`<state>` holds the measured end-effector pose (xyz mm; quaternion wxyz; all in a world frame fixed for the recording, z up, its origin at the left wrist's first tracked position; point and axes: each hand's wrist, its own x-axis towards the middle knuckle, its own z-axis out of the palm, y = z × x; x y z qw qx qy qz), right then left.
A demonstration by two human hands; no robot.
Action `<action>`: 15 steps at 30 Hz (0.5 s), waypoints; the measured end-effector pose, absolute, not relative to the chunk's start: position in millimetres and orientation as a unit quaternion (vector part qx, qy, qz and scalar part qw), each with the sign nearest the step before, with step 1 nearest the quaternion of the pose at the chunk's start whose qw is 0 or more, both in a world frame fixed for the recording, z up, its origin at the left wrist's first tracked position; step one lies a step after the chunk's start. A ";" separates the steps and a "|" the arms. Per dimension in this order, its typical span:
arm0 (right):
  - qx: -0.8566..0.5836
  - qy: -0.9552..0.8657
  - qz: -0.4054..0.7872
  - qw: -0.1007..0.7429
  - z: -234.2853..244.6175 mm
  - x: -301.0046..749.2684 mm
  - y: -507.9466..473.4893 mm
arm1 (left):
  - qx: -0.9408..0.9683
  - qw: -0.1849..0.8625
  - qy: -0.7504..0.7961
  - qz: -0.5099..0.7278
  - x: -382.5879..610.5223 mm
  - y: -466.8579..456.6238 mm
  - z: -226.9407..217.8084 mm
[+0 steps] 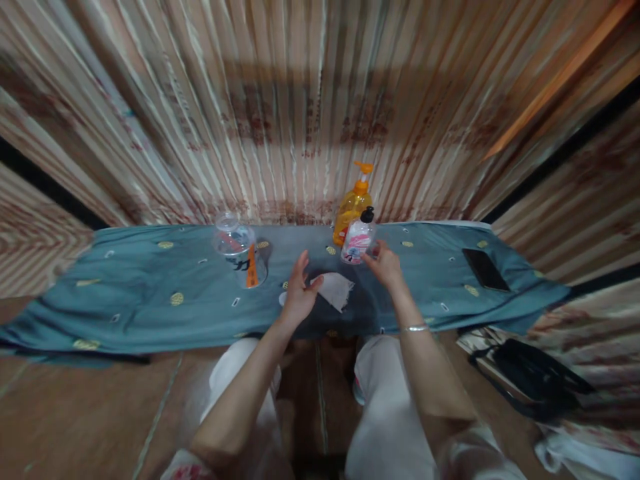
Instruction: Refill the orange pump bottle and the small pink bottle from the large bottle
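My left hand (301, 293) is open, its fingers stretched up and its thumb apart. It overlaps the left edge of a small white cloth (336, 291) with a frayed edge; I cannot tell whether they touch. My right hand (385, 264) closes thumb and fingers at the lower right side of a clear pump bottle (357, 240) with a black top and pink-and-white label. Just behind that bottle stands an orange pump bottle (347, 217). A small white round piece (283, 298) lies beside my left hand, partly covered by it.
A large clear plastic jar (240, 257) with an orange label strip stands on the left of the green patterned cloth-covered table (140, 293). A black phone (484, 269) lies at the right. A black bag (535, 377) is below the right end. Curtains hang behind.
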<state>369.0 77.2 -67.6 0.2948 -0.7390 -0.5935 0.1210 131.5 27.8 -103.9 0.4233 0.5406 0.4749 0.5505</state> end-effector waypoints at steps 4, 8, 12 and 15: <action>-0.734 -0.622 0.074 0.262 -73.3 334.7 58.1 | 0.525 0.355 0.488 0.600 96.3 -1.7 -100.0; -0.723 -0.638 0.061 0.257 -81.3 317.1 46.6 | 0.511 0.284 0.519 0.624 60.2 -27.9 -104.7; -0.675 -0.692 0.084 0.241 -95.1 311.9 39.7 | 0.476 0.201 0.576 0.633 23.2 -30.6 -108.6; -0.643 -0.726 0.106 0.221 -104.2 306.5 38.3 | 0.457 0.147 0.623 0.617 0.9 -7.8 -106.1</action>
